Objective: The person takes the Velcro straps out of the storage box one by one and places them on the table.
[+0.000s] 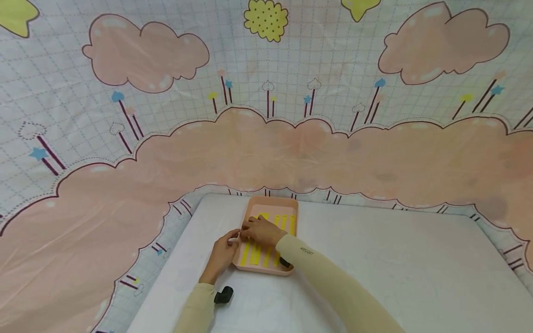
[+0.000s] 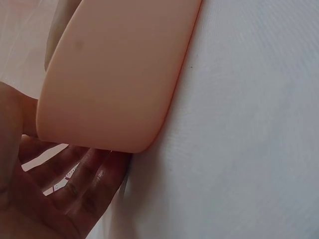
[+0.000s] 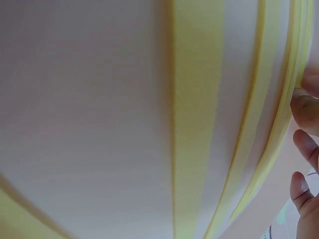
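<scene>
A shallow peach tray [image 1: 272,202] lies on the white table with several long yellow strips [image 1: 245,253] lengthwise in it. My left hand [image 1: 222,254] grips the tray's left side, and in the left wrist view its fingers [image 2: 92,179] lie against the outer wall. Over the left half of the tray, my right hand [image 1: 262,231] reaches down with bent fingers. Its fingertips [image 3: 301,104] pinch the edge of a yellow strip [image 3: 274,137] by the tray wall in the right wrist view. The right hand covers the middle of several strips.
The white table [image 1: 374,259] extends around the tray. A patterned cloth [image 1: 316,152] with clouds and stars hangs behind and to the left. A black wrist camera [image 1: 224,295] sticks out from the left sleeve, and another [image 1: 285,262] shows under the right forearm.
</scene>
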Available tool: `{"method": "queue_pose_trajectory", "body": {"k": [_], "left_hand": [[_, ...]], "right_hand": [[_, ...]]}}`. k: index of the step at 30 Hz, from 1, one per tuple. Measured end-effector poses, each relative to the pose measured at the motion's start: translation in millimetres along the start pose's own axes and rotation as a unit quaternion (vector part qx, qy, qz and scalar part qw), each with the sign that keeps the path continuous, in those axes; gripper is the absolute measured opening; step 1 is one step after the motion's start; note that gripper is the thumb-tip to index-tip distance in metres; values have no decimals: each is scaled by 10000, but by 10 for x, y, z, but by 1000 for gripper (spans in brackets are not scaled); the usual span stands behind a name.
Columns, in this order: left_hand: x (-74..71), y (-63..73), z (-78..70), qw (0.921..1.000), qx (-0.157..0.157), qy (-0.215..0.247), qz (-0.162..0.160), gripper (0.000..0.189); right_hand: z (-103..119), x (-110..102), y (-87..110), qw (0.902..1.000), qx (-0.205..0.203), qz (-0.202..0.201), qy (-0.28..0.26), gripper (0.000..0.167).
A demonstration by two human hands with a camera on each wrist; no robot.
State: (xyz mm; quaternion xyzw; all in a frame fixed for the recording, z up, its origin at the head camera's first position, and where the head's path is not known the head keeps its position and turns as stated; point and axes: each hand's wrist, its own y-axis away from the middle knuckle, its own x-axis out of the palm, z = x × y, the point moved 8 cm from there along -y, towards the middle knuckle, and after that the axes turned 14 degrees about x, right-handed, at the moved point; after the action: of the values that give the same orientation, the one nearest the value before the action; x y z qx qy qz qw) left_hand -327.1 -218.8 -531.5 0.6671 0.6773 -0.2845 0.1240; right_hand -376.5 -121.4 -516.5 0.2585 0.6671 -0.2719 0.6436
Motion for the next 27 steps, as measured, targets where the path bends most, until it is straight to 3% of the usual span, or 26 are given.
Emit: {"method": "queue_pose_trajectory", "body": {"k": [10,27], "left_hand": [[5,10,8,10000,29,-20,27,42],[-18,0,-4,9999,150,16,-49,41]], "right_hand": [[49,-58,24,9998,-127,-12,146,28],[-1,-184,53,9961,-129,-441,755,32]]}}
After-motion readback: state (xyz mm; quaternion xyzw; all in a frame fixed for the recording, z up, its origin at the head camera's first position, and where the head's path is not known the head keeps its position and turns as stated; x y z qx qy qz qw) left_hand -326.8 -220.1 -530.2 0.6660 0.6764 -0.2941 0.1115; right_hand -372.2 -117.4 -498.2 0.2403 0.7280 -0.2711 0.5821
